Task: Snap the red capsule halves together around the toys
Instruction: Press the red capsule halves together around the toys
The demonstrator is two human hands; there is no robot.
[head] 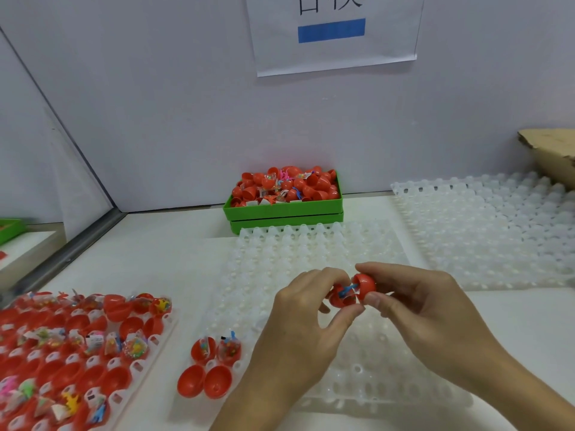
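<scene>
Above a white cup tray (367, 353), my left hand (298, 325) pinches a red capsule half (340, 301) with a blue toy (348, 290) sticking out of it. My right hand (413, 303) pinches the other red half (364, 285), its open side facing the first. The two halves touch at an angle and a gap shows between them. On the tray's left edge stand two toy-filled halves (216, 349) and two closed-looking red shells (205, 382).
A tray of red halves (62, 353), several holding bagged toys, lies at the near left. A green bin (283, 209) heaped with red halves and toys stands against the back wall. Another white tray (488, 231) lies at the right, cardboard (550, 150) beyond it.
</scene>
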